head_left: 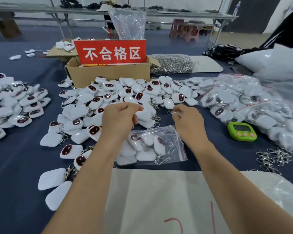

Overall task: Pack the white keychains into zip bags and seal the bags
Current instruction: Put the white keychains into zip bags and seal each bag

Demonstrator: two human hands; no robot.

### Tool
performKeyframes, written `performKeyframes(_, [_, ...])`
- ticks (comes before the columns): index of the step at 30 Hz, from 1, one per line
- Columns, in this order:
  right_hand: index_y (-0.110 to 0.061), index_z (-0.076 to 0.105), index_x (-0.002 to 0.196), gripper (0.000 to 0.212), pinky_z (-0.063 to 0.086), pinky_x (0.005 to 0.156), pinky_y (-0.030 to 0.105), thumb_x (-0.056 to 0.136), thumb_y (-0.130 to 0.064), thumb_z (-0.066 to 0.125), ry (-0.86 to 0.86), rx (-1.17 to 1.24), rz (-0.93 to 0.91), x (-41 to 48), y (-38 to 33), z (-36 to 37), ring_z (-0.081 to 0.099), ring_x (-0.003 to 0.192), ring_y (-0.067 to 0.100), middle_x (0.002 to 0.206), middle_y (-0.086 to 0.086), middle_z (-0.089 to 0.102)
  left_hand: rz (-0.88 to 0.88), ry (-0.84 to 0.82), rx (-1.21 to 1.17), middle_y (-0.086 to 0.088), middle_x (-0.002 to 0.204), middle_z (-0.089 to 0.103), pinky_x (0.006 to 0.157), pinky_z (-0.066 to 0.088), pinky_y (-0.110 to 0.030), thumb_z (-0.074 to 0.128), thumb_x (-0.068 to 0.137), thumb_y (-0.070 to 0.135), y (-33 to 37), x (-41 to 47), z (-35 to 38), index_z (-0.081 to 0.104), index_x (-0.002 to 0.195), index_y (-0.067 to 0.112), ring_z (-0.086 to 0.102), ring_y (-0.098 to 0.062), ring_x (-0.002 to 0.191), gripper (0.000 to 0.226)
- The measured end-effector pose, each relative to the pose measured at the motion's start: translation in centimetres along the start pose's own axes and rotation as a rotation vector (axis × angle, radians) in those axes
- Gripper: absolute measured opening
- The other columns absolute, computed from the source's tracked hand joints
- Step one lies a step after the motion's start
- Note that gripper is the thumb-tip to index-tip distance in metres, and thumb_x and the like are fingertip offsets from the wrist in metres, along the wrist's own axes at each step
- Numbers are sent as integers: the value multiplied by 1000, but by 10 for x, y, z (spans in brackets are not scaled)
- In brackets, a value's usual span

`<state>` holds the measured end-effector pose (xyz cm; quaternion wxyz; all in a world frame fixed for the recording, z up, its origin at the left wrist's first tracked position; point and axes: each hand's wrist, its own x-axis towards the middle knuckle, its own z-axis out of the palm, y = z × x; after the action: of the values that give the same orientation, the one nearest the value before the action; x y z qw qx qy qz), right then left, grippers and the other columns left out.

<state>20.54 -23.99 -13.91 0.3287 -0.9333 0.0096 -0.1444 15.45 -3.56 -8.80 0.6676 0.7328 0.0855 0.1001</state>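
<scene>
While pinching keychain [168,103] in right grip [188,120] — left grip [120,117] curled, contents unclear — drop clasp-first into zip bag [172,144] mouth

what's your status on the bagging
Right hand pinches a keychain by its clasp. Left hand curled at the pile, grip unclear. Zip bag lies part filled.

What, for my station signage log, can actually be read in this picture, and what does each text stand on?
"不合格区": white characters on the red sign standing in the cardboard box.
Green timer: display digits too blurred to read.
White sheet at the near edge: red pen strokes, not legible as any character.
Nothing else bears readable text.
</scene>
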Motion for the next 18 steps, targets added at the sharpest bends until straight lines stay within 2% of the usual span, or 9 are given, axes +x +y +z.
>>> performKeyframes(1, [-26,71,111,19,40,70,19,102,-23,55,18,56,12,-8,1,-3,62,89,7,99,-5,72,15,-15,14,2,55,62,54,44,-25,64,86,22,1,-2,2,81,75,28,50,-12,51,22])
performKeyframes(3, [-33,71,96,18,40,65,6,102,-26,56,51,195,63,-24,2,-14,61,85,-1,87,-16,72,39,-57,48,3,56,62,50,42,-23,63,85,24,2,-6,9,81,75,30,50,-11,51,21])
performKeyframes(6, [-36,69,79,29,41,65,4,100,-24,55,108,327,137,-48,6,-29,63,81,-5,83,-26,71,73,-128,89,3,57,64,47,42,-20,63,88,22,1,-16,23,80,73,31,50,-11,51,24])
performKeyframes(7, [-34,71,78,29,45,65,9,100,-24,54,130,375,172,-53,6,-32,65,73,-1,80,-23,71,84,-147,97,2,57,64,48,43,-19,64,89,20,1,-19,28,80,72,30,51,-10,51,25])
performKeyframes(9, [-26,74,81,29,55,64,30,100,-21,53,184,517,256,-64,6,-37,66,56,8,74,-10,73,117,-172,127,2,58,67,50,46,-18,64,91,18,0,-25,37,80,71,29,55,-6,50,27])
performKeyframes(10, [-23,75,83,30,58,62,37,101,-18,53,205,594,290,-68,5,-40,68,55,13,75,-4,74,137,-184,145,2,59,68,50,48,-19,65,91,18,0,-28,42,80,72,30,57,-4,51,27])
performKeyframes(13, [-19,75,96,28,62,57,33,104,-5,51,220,823,335,-74,1,-49,75,70,22,92,10,74,191,-224,217,11,66,72,59,58,-27,72,85,22,-3,-37,56,79,78,34,65,-3,58,16])
performKeyframes(16, [-17,72,106,31,62,60,30,103,2,49,177,1006,340,-73,-6,-56,74,73,19,94,11,71,238,-242,302,21,74,72,65,52,-12,81,78,30,-10,-44,67,77,82,36,67,2,68,9])
performKeyframes(18, [-17,73,104,32,61,60,29,103,3,48,174,1074,356,-72,-10,-57,73,74,19,90,10,70,244,-272,310,19,78,73,70,52,-15,84,76,37,-13,-45,70,78,86,36,68,0,73,12])
